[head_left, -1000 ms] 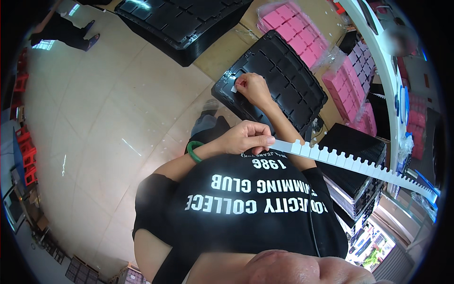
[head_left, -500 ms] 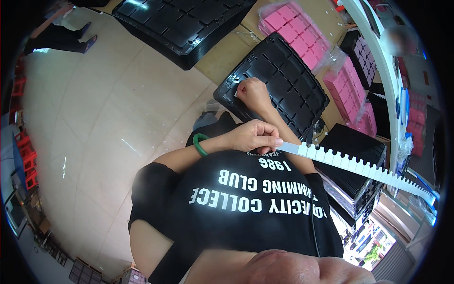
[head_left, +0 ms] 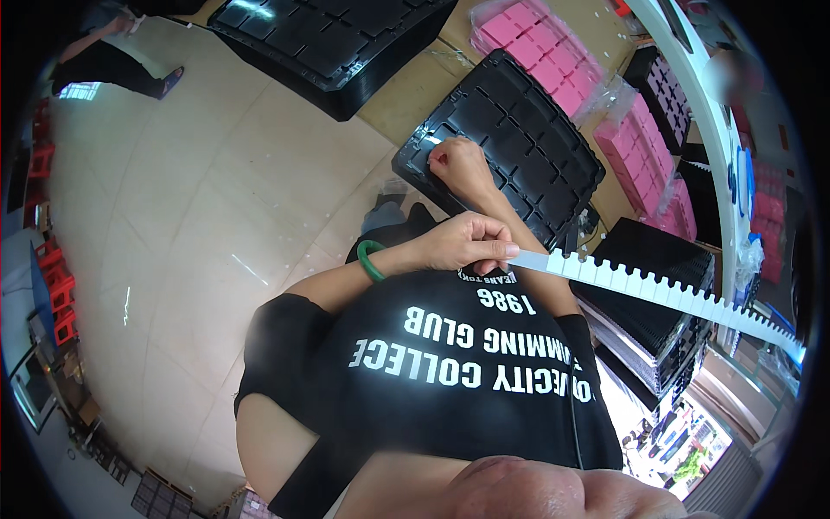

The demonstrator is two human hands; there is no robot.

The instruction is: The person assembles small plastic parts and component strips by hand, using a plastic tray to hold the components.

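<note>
My left hand (head_left: 471,245), with a green bangle (head_left: 369,261) on its wrist, pinches the end of a long white strip (head_left: 622,278) between thumb and fingers. One edge of the strip is notched into several small tabs, and it stretches away to the right. Over the near left corner of a black plastic tray (head_left: 519,130) with molded compartments, my right hand (head_left: 464,167) is closed with fingertips pressed together. Whatever those fingers hold, if anything, is too small to make out.
A tall stack of black trays (head_left: 333,52) stands at the far left of the table. Pink compartment trays (head_left: 540,56) in clear film lie behind and to the right. More black trays (head_left: 648,277) are piled at my right. Another person (head_left: 117,65) is at the far left.
Both hands keep nearly the same place, the left still pinching the strip. The right has shifted very slightly left at the tray corner. The person at the far left has moved their legs.
</note>
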